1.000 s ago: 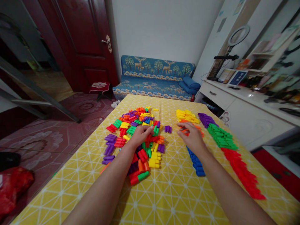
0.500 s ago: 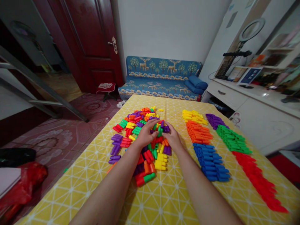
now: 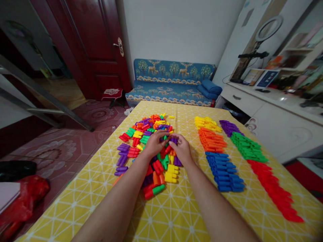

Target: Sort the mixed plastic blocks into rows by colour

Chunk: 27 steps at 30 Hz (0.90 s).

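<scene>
A mixed heap of bullet-shaped plastic building blocks [image 3: 157,166] in red, green, purple, yellow, orange and some blue lies on the table. My left hand [image 3: 155,144] is over its middle, fingers curled and thumb bent in around small blocks, with green showing near the fingertips. Facing it, my right hand [image 3: 182,148] pinches at blocks on the heap's right side; purple shows between thumb and fingers. The fingertips of both hands nearly meet. Exactly which pieces each hand grips is partly hidden.
Sorted by colour on the right lie yellow [image 3: 207,123], orange [image 3: 211,140], blue [image 3: 223,171], purple [image 3: 229,128], green [image 3: 248,147] and red blocks [image 3: 275,190]. A yellow patterned cloth [image 3: 161,225] covers the table. Beyond stands a blue sofa [image 3: 166,88]; a white cabinet [image 3: 285,131] stands right.
My hands have drawn slightly closer together and lower, fingers curling in more. Blue and purple blocks behind the fingers have come into view. The whole view has shifted slightly.
</scene>
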Tool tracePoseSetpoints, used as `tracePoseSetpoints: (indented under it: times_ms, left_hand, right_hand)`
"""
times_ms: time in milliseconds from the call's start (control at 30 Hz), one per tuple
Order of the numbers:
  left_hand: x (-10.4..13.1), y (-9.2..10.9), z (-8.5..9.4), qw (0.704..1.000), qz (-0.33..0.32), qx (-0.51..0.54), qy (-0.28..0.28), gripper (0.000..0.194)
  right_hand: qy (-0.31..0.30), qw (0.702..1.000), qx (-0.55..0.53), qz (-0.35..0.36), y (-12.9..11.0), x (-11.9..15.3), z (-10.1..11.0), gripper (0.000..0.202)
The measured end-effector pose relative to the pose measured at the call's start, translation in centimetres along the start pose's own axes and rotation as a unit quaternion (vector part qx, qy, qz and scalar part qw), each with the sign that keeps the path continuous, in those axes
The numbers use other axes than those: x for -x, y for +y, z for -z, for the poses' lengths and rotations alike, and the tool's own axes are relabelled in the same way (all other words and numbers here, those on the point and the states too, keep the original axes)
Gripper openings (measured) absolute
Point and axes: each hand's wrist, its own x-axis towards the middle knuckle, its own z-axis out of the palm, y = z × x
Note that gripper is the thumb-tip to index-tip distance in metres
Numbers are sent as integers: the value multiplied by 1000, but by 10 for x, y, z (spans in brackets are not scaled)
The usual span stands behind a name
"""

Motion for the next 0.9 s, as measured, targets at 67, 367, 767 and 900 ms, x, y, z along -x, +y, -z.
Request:
tracePoseSetpoints:
  times_ms: [67, 367, 767, 900]
  left_hand:
    - [0, 2, 1, 1000, 10, 7, 8, 27]
    - [0, 8, 5, 998, 20, 49, -19, 38]
    - [4, 7, 3, 995, 75, 61, 23, 46]
    - [4, 7, 4, 993, 91, 70, 6, 54]
  right_hand:
    - [25, 998, -45, 22, -12, 3, -5, 38]
    - [-13, 996, -72, 55, -21, 10, -19, 46]
    - [-5, 994, 92, 60, -21, 16, -14, 30]
    - [-1, 996, 84, 36, -20, 17, -13, 27]
